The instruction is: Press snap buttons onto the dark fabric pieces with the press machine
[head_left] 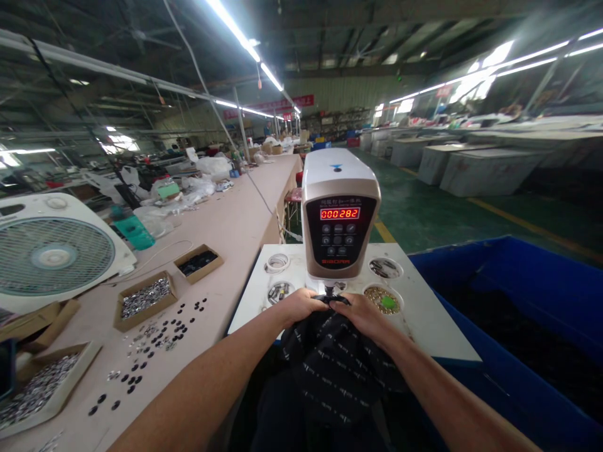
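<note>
Black fabric with rows of small white print (330, 370) hangs from both hands and drapes toward my lap. My left hand (304, 304) pinches its upper edge on the left, and my right hand (358, 309) grips the same edge on the right, thumbs close together. That edge lies right under the press head of a snap-fastening machine (342, 213), whose red display reads 000282. Exactly where the fabric meets the die is hidden by my fingers. The machine's white table (424, 314) has round wells; one holds brass-coloured pieces (375, 301) and a green item.
On the long bench (249, 220) to the left are cardboard boxes of metal snap parts (146, 296), loose black caps (141, 358) and a box fan (56, 251). A blue bin (518, 263) with dark contents stands at the right.
</note>
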{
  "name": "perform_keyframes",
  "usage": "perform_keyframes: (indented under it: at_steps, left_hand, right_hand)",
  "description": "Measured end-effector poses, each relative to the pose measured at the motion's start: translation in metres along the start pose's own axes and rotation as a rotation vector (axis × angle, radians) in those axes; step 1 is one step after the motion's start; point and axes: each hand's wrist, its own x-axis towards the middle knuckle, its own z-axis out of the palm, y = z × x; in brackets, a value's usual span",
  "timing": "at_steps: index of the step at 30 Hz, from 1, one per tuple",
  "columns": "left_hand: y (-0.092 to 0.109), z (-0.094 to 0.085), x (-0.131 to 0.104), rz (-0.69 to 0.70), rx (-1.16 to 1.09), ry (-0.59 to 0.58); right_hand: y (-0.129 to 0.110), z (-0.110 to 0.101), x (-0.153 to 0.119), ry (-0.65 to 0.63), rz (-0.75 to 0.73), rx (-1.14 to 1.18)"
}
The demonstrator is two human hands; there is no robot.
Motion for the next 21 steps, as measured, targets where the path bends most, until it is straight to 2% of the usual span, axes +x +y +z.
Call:
perform_keyframes:
  at_steps: [6,13,21]
  left_hand:
    - [-0.004,-0.001,0.011,-0.008,0.019,0.029]
    - [-0.004,-0.002,0.021,-0.013,0.024,0.086]
    - [-0.007,-0.006,0.021,-0.054,-0.001,0.062]
  right_hand:
    - [0.002,-0.001,0.008,0.016,0.000,-0.036]
    - [-0.005,-0.002,0.015,0.065,0.073,-0.090]
    - [-0.005,0.000,0.017,0.039,0.082,-0.074]
